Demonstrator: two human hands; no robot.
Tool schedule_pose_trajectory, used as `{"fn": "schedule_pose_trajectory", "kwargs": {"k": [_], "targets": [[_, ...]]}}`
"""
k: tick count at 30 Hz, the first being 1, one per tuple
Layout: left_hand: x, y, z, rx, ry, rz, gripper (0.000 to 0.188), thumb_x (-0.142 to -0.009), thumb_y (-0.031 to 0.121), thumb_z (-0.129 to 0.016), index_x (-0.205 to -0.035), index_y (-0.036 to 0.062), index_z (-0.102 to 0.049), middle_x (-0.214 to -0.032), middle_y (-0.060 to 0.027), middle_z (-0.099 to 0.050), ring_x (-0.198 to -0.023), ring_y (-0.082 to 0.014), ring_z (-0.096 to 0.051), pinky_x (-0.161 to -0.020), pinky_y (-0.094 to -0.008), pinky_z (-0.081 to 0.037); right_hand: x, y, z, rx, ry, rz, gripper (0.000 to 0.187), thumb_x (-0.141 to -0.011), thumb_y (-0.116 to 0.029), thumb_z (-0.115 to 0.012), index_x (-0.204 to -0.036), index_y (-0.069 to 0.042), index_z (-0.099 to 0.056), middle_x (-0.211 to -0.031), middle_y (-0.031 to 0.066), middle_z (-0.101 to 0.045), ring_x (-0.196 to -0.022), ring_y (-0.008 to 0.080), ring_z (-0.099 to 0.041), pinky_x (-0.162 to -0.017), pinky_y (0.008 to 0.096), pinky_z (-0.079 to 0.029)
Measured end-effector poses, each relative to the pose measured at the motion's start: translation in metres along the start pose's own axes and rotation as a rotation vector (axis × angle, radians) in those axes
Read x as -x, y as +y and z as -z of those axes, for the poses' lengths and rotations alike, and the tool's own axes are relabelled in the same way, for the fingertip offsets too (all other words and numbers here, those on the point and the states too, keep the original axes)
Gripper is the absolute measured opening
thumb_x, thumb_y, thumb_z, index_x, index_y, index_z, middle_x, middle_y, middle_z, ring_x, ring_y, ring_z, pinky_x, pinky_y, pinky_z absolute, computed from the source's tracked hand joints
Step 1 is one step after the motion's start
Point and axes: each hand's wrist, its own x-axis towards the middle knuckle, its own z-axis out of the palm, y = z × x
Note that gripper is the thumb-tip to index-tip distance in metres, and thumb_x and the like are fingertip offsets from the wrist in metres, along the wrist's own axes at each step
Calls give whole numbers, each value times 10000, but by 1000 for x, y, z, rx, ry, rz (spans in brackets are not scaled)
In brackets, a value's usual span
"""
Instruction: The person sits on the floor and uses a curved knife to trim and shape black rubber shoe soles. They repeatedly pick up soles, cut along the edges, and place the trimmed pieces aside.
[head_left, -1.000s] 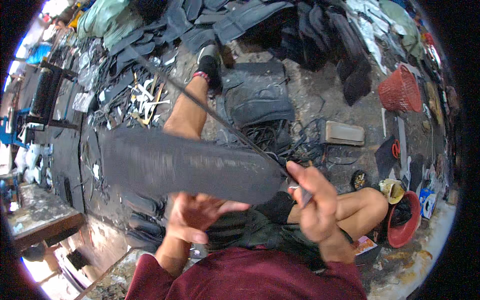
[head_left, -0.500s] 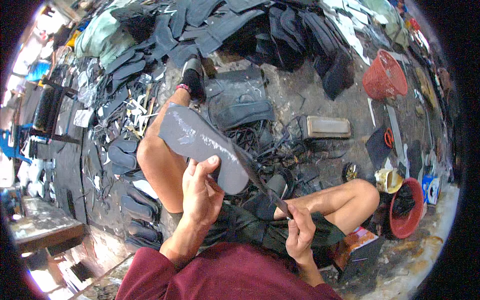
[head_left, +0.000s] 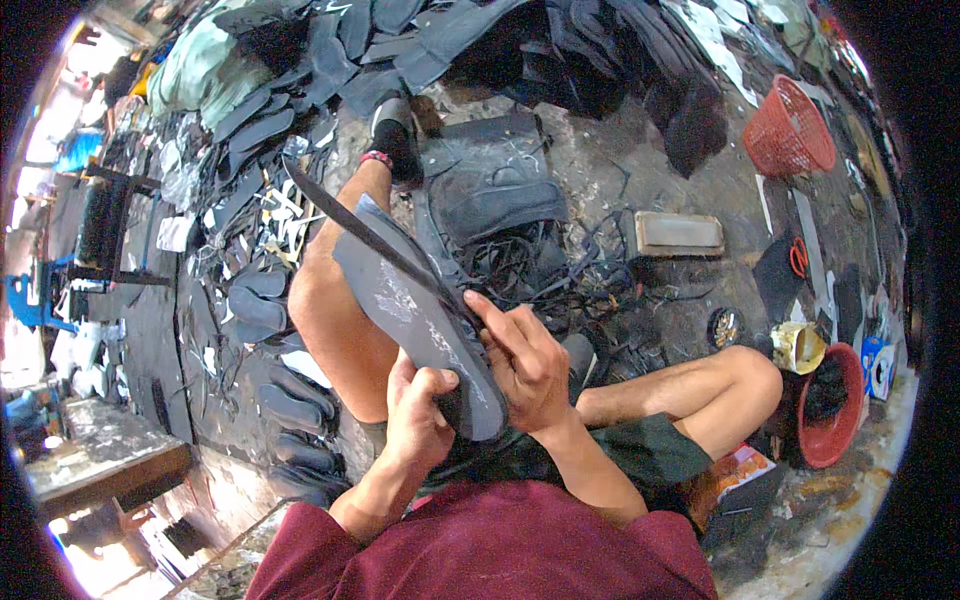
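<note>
My left hand (head_left: 415,405) is closed on the lower left edge of a grey shoe sole piece (head_left: 400,300), its thumb on the face. Whitish smears run along that face, and the piece is tilted over my lap. Against the sole's right edge, my right hand (head_left: 530,365) has bent fingers, the index finger stretched along the edge. A long thin dark strip (head_left: 345,215) runs from beside these fingers past the sole's far end. Whether it is a blade or a trimmed sliver I cannot tell, and the right hand's grip on it is partly hidden.
Dark sole pieces (head_left: 255,135) are heaped ahead and to the left. Between my legs lie tangled offcuts (head_left: 515,265) and a board with a dark sole (head_left: 505,208). A whetstone-like block (head_left: 680,235), red baskets (head_left: 790,130) and a tin (head_left: 797,347) stand at right.
My right hand has moved left and up, close to the sole's edge. The dark strip now reaches beyond the sole's far end. The sole has shifted slightly right and lower in my left hand.
</note>
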Motion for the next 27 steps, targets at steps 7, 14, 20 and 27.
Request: {"fn": "schedule_pose_trajectory", "kwargs": {"k": [7,14,20,27], "targets": [[-2,-6,21,-101,-70,-11,656,-679,3,-553,-1323,-16,-433,-1164,-106,-599,-1060,-233,-616,-965,-345,-501,-51,-9,-5,-16,-135,68,405,-956,-67,-584,-1349,-156,-614,-795,108,-570,-662,291,-592,-614,396,-489],[6,8,66,-353,-163,-175,712,-819,291,-796,-1387,-7,-488,-1306,-110,-599,-1252,-237,-546,-1062,-376,-420,-55,-36,9,-202,-235,96,414,-961,-11,-550,-1365,-87,-595,-782,124,-529,-679,251,-542,-667,329,-471],[1,50,36,97,-136,-58,360,-960,267,-668,-1198,1,-625,-1044,-87,-712,-896,-155,-691,-810,-319,-562,34,-12,27,-223,-199,33,492,-815,46,-647,-1296,-52,-643,-927,134,-638,-796,299,-619,-709,373,-511],[16,38,44,-58,-220,45,372,-913,277,-730,-1137,-12,-664,-1020,-85,-716,-898,-155,-674,-805,-310,-548,91,13,95,74,-198,35,376,-829,-53,-633,-1198,-93,-689,-922,114,-633,-786,309,-621,-696,407,-513]]}}
